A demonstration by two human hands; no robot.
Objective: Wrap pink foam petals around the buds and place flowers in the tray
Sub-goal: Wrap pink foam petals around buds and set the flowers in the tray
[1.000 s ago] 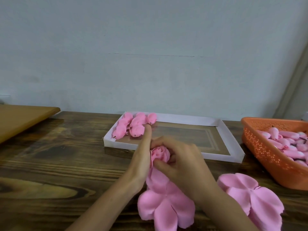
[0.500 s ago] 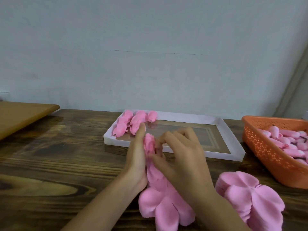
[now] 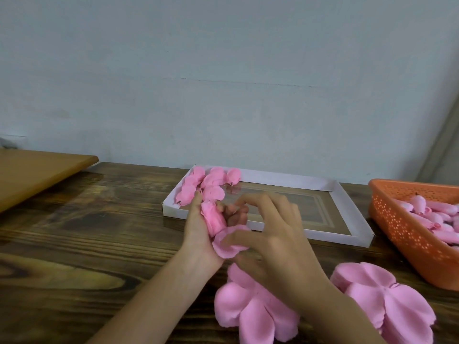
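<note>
My left hand (image 3: 198, 232) cups a pink foam bud (image 3: 213, 218) upright against its palm, just in front of the white tray (image 3: 332, 235). My right hand (image 3: 275, 234) pinches a loose petal (image 3: 229, 242) at the bud's base with thumb and fingers. The rest of that petal sheet (image 3: 250, 309) lies flat on the wooden table (image 3: 87, 244) under my right wrist. Several finished pink flowers (image 3: 206, 186) lie in the tray's far left corner.
A stack of pink petal sheets (image 3: 387, 299) lies at the right front. An orange perforated basket (image 3: 402, 232) with several pink buds stands at the right edge. A brown board (image 3: 37, 170) lies at the left. A pale wall stands behind.
The bud has turned more upright in my left hand. My right hand has let go of the bud's top and dropped to pinch a petal at its base.
</note>
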